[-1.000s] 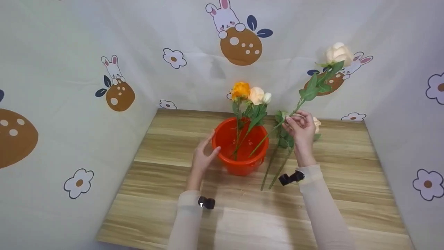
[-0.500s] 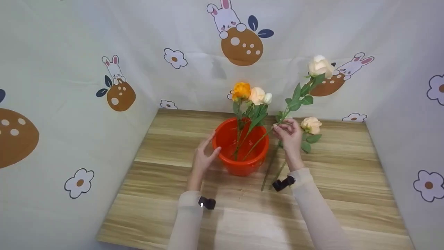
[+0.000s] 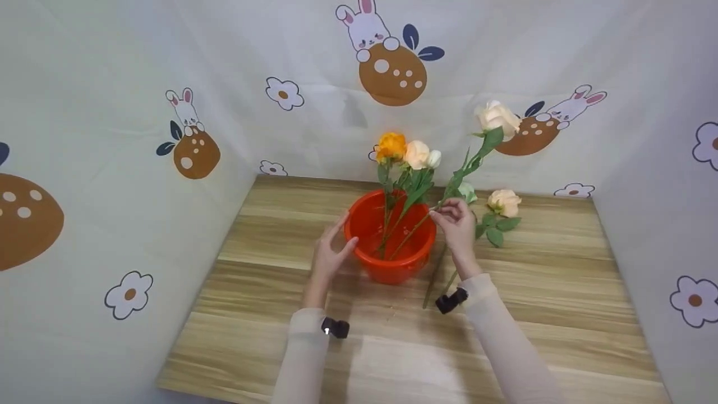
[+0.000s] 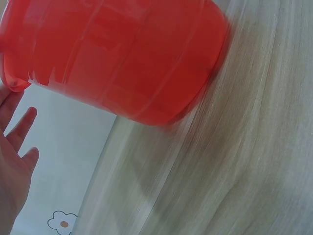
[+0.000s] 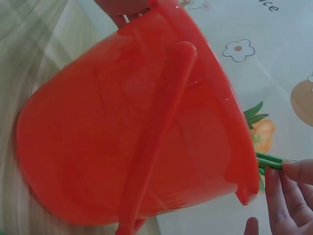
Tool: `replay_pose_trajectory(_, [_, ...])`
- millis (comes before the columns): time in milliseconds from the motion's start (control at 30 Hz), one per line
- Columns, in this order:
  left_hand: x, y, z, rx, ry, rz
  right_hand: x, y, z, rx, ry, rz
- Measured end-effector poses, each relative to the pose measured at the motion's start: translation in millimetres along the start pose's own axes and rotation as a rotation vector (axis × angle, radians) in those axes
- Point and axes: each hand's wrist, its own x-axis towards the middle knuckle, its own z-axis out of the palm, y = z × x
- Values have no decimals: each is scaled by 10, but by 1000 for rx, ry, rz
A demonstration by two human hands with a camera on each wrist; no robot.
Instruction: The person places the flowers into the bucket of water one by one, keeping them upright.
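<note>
A red plastic bucket point(image 3: 390, 272) stands upright on the table, an orange flower point(image 3: 391, 147) and a pale peach rose point(image 3: 417, 154) with a white bud leaning inside it. My right hand point(image 3: 457, 227) pinches the green stem of a cream rose point(image 3: 497, 119) at the bucket's right rim. The stem's lower end is inside the bucket, and the bloom tilts up to the right. In the right wrist view, thumb and fingers hold the stem point(image 5: 269, 161) just beyond the rim. My left hand point(image 3: 331, 252) rests against the bucket's left rim, thumb and fingers spread.
Right of the bucket a peach rose point(image 3: 504, 202) lies on the wooden table point(image 3: 269, 292), partly behind my right hand. A pale green-white bloom point(image 3: 466, 193) shows behind that hand. Patterned cloth point(image 3: 314, 129) hangs behind and at both sides.
My right hand has moved left and toward me, bringing the cream rose closer over the bucket. Its stem end sits deeper inside. My left hand has stayed at the rim.
</note>
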Motion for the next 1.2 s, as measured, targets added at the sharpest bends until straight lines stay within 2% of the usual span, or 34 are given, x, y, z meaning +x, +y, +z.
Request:
replay_pose_trajectory(233, [-4,20,-1,42,-5,-19,-21,93,54,-127,-24,-18])
replay_pose_trajectory(467, [-11,23,8,-6,0,-26,-44,128,118,-215,-66,-36])
replay_pose_trajectory(667, [-22,20,15,-13,12,-19,-37,153,133,-351,-60,-34])
replay_pose_trajectory(833, [-30,26,2,-11,2,-28,-19,200,111,-383,-40,-20])
replay_pose_trajectory(1033, [-23,42,-7,8,-7,-51,9,236,110,-369,-29,32])
replay_pose_trajectory(1200, [-22,57,1,19,-13,-76,47,228,140,-406,-14,27])
